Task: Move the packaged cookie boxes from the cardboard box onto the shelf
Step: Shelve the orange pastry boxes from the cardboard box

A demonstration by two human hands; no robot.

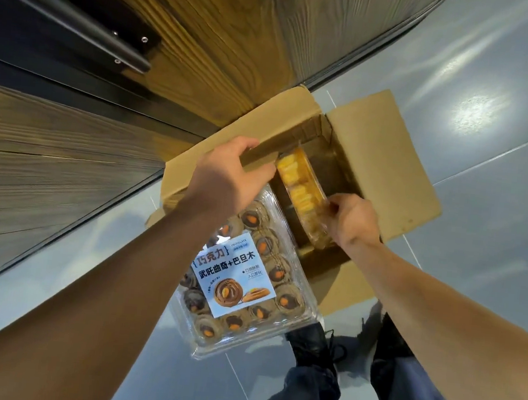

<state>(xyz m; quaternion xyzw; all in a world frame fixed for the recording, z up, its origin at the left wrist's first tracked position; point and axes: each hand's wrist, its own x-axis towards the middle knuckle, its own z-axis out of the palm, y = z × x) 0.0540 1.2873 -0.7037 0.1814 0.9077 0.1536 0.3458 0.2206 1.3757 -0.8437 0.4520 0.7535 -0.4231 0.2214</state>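
We look straight down at an open cardboard box [386, 167] sitting on the grey tiled floor [511, 95], pushed against the wood-grain front of a shelf unit [225, 33]. Our left hand [226, 176] curls over the edge of the box's near-left flap [262, 144], thumb on one face and fingers on the other. Beneath that hand and forearm lies a clear plastic cookie box [247, 282] holding chocolate swirl cookies topped with almonds, with a pale blue label [231, 281] on its lid; it hangs out past the carton's left side, over the floor, and we cannot tell whether the hand also bears on it or what holds it up. Our right hand [354, 222] reaches into the carton and pinches the near end of a second clear package [302, 191], this one filled with yellow cookies, standing on edge and tilted along the left inner wall. The rest of the carton's interior looks dark and bare on the right side. Near the bottom edge of the view we see black shoes [312, 345] and dark blue trouser legs [307, 396] just beside the carton's lower flap [345, 283]
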